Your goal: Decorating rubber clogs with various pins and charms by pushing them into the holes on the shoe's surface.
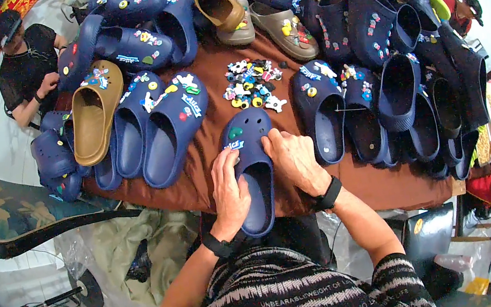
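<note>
A navy blue clog lies toe away from me at the near edge of the cloth. My left hand is wrapped round its left side, thumb at the opening. On the toe are a green charm and a white-and-blue lettered charm; several holes show bare. Along the right side of the toe, my right hand grips the clog with bent fingers. Some of those fingertips are hidden, so anything small between them cannot be made out. Just beyond the toe sits a pile of small shoe charms.
Decorated navy clogs crowd the brown cloth at left, with more navy clogs heaped at right. A tan clog leans among them. A person in black stands far left; other people are at right. A patterned seat is at left.
</note>
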`<state>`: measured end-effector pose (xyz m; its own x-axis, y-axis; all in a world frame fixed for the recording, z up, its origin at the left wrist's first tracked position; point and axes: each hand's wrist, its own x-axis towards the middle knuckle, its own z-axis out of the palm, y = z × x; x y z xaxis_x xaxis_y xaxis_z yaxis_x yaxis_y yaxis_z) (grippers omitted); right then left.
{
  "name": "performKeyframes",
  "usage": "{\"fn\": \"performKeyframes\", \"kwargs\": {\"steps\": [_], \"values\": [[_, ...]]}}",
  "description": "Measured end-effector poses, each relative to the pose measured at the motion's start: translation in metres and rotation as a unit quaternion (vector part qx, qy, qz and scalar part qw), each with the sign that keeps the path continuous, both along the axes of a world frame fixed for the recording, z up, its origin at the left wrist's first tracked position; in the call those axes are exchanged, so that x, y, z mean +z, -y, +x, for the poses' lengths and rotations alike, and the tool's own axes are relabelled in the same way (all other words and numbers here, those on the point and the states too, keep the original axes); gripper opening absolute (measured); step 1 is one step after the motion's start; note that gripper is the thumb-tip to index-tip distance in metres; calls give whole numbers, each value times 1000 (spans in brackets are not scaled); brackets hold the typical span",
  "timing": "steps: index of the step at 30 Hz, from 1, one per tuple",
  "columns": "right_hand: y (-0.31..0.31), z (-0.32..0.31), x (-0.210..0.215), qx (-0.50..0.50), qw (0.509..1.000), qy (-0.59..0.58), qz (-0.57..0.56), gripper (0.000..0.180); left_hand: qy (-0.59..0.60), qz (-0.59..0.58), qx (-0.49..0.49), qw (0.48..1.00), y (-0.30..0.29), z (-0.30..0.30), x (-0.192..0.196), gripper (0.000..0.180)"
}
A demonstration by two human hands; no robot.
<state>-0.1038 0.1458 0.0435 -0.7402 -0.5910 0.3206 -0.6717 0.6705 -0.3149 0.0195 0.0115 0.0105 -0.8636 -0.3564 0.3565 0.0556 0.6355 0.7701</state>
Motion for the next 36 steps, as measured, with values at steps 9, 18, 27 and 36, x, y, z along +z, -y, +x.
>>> {"fn": "performKeyframes", "kwargs": {"steps": [9,18,27,36], "values": [[2,-16,-33,-25,994,38,-104,37,3,-33,-2,999,4,0,-1,64],[3,-47,-41,-112,841,352,-396,32,-7,8,-17,1000,3,-2,2,66],[33,-99,-13,-34,956,179,-231,32,7,40,33,999,-3,-1,-7,69],[34,-41,22,182,976,114,24,24,25,18,38,999,2,2,-9,74]]}}
